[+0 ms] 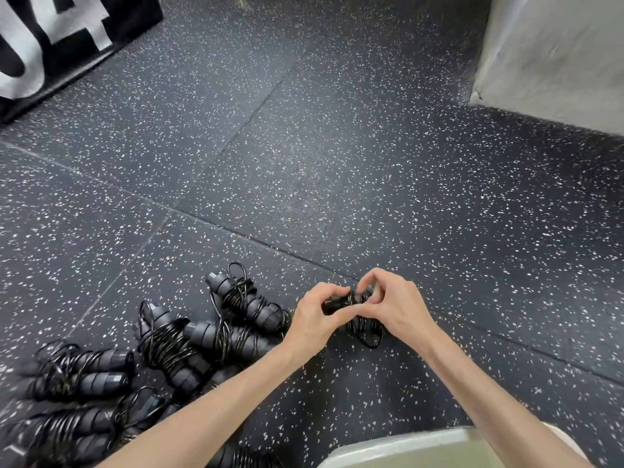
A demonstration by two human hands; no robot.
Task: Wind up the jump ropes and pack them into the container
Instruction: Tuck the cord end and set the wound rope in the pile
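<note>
Both hands hold one black jump rope (358, 307) above the speckled floor, its cord wound round the paired grey handles. My left hand (312, 319) grips the left end of the handles. My right hand (393, 304) pinches the cord at the right end, and a loose loop hangs below. A pile of wound jump ropes (162, 346) lies on the floor to the left. The pale green container (398, 447) shows only its rim at the bottom edge, under my right forearm.
Black rubber floor tiles (304, 163) with white flecks fill the view. A black mat with large white lettering (50, 38) lies at the far left. A white wall corner (553, 55) stands at the far right.
</note>
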